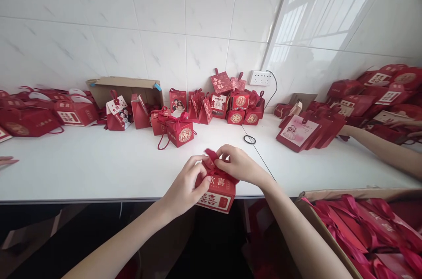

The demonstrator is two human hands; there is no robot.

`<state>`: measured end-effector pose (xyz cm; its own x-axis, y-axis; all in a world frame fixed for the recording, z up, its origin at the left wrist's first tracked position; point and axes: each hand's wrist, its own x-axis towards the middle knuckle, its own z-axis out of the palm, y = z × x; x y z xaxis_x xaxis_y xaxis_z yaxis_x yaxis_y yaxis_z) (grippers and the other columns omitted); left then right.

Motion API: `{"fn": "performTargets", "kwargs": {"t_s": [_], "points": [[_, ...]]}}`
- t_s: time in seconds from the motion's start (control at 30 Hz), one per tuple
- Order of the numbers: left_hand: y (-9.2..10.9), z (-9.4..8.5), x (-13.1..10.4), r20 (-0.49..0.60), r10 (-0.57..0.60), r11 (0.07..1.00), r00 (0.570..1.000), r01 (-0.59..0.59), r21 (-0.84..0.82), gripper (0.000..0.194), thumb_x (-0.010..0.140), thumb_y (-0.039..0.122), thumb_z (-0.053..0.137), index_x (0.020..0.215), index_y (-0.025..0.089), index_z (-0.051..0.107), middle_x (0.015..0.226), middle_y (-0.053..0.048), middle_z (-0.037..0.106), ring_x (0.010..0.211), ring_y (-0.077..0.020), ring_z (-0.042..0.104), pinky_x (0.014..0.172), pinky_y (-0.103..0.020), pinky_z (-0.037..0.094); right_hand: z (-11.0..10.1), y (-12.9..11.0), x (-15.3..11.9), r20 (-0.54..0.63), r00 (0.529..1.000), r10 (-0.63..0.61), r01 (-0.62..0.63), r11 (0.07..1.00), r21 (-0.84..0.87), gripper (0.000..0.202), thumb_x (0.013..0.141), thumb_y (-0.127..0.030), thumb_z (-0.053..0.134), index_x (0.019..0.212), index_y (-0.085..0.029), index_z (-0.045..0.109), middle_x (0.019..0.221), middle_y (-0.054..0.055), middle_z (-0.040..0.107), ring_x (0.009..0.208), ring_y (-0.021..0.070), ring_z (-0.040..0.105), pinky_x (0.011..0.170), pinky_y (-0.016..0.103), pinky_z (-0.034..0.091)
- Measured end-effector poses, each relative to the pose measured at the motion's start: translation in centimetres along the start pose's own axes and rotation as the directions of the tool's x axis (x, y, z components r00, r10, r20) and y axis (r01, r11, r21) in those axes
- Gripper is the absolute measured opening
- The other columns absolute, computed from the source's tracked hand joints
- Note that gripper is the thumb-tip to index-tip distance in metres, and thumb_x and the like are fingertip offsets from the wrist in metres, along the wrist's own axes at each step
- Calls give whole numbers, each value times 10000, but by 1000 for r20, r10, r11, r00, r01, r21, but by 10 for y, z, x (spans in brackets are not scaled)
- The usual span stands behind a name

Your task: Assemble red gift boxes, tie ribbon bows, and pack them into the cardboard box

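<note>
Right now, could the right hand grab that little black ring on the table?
Probably yes. The black ring lies alone on bare white table just beyond the right hand, with nothing between. But that hand and the left hand are both gripping the red box, so it must let go first.

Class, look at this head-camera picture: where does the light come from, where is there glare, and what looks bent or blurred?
Head view: window light falls from the right, throwing bright bars on the tiled wall; the white table edge bows from wide-angle distortion; boxes at the far left smear; both hands on the red box stay sharp.
</note>
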<state>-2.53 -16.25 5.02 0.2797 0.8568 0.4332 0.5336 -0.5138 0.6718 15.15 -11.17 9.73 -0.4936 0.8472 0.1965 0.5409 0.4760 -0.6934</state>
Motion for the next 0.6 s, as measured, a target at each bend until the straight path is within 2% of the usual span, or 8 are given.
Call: {"fn": "performTargets", "kwargs": {"t_s": [0.13,0.27,0.47,0.6], "points": [[-1,3,-1,-76,67,997,995,-65,29,27,830,188,458,839,205,439,990,-51,525,994,-176,534,863,-315,456,-2,3,1,42,997,70,-76,984,159,87,788,-210,494,731,-177,551,644,-35,561,528,87,475,534,220,379],[5,4,4,-48,82,994,995,-78,72,209,807,137,454,1003,203,490,976,-43,558,961,-173,536,863,-326,467,0,4,4,16,997,74,-76,984,158,186,817,-270,491,663,-172,530,585,-41,517,518,89,433,531,225,351],[15,5,19,19,16,993,1000,-18,119,129,828,188,493,886,205,607,920,-17,640,975,-185,528,893,-342,453,5,10,10,-29,1000,-2,5,994,109,143,799,-223,506,704,-175,601,701,-9,624,622,112,511,621,242,392],[13,6,22,18,-30,995,999,28,99,127,820,173,510,858,212,625,894,-8,649,963,-181,539,891,-336,447,8,11,17,-46,998,49,-43,992,117,132,792,-207,516,702,-181,610,677,-16,633,583,111,524,598,240,397]]}}
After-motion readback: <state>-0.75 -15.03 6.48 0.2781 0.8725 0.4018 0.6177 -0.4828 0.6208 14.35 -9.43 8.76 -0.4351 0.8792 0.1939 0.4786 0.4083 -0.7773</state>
